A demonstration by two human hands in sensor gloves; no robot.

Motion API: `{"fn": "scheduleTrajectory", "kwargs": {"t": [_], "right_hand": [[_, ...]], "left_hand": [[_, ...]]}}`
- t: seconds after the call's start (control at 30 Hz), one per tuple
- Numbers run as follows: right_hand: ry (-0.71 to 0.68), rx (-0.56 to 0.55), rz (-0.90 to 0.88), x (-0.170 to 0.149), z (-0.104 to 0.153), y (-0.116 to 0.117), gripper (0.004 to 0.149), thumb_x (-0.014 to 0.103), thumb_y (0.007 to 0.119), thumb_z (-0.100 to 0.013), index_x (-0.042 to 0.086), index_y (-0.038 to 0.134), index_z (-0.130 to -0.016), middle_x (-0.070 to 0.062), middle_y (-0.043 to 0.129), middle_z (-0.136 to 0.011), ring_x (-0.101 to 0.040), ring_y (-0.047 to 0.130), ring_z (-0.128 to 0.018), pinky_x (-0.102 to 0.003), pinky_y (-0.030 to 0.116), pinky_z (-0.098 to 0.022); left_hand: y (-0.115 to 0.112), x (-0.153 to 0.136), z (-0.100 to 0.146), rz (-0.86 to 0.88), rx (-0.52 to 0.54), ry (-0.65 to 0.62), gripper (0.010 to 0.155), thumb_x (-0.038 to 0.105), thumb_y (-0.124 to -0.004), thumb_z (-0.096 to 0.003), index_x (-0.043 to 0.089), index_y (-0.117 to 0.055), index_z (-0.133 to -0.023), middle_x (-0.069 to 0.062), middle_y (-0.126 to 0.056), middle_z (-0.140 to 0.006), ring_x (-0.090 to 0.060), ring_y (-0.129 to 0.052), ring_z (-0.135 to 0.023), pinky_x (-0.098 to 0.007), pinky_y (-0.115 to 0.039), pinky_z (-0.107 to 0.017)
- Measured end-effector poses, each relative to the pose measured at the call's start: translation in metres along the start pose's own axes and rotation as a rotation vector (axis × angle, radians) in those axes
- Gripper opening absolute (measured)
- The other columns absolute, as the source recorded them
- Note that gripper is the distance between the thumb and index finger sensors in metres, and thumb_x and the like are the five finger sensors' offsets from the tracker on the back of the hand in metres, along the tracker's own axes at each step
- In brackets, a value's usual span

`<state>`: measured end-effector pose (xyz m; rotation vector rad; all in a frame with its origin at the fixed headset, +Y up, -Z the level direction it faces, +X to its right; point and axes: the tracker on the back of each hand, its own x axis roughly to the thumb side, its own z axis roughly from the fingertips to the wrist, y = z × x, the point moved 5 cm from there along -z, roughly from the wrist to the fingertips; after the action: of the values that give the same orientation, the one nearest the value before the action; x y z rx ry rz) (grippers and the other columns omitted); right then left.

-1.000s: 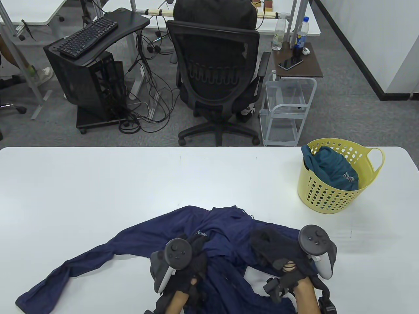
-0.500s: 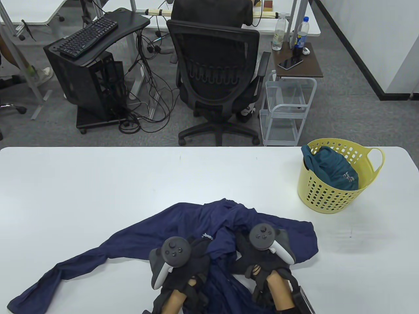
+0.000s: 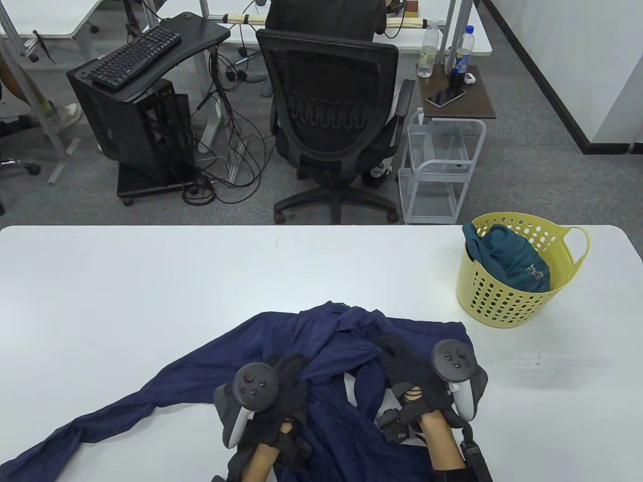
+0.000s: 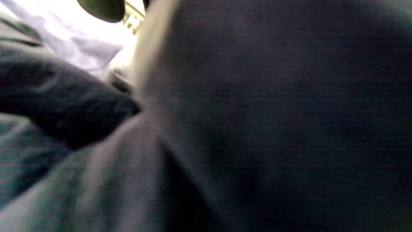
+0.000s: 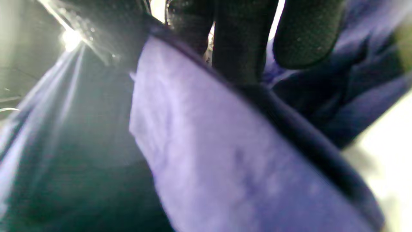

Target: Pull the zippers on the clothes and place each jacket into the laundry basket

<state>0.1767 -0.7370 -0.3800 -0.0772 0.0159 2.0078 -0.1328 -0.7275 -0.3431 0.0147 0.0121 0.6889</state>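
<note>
Navy jacket; yellow perforated basket; teal garment inside; white table.

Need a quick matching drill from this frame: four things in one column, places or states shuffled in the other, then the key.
Things
1. navy jacket
2. teal garment
3. laundry basket
4. left hand

Places or states
A. inside the basket
B. spread on the table, near edge
C. standing at the table's far right
D. gripping navy cloth

Pairs: 1-B, 2-A, 3-C, 4-D
</note>
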Motion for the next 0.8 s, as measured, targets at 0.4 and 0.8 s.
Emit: {"fn": "scheduleTrajectory", "kwargs": {"t": [0.4,0.8], "right_hand": [[-0.202,0.078,0.013,0.037,0.022,0.003,0.041,0.039,0.078,-0.051,0.037,0.075,-0.092,0.004,0.094,-0.081,-0.025,0.101,-0.059,-0.055,0.076,-0.056],[-0.212,0.351,0.299,0.029,0.029,0.044,0.072,0.049,0.092,-0.042,0.026,0.062,-0.103,0.001,0.083,-0.094,-0.022,0.099,-0.061,-0.05,0.077,-0.054]], "left_hand": [[0.005,0.084,0.037,-0.295,0.073,-0.305,0.089,0.073,-0.073,-0.0354,0.041,-0.037,-0.11,0.008,-0.038,-0.124,-0.036,-0.024,-0.112,-0.068,-0.038,-0.073],[-0.018,0.069,-0.015,-0.428,0.236,-0.14,0.047,0.063,-0.074,-0.0371,0.046,-0.09,-0.078,0.017,-0.091,-0.097,-0.029,-0.067,-0.105,-0.063,-0.058,-0.07]]}}
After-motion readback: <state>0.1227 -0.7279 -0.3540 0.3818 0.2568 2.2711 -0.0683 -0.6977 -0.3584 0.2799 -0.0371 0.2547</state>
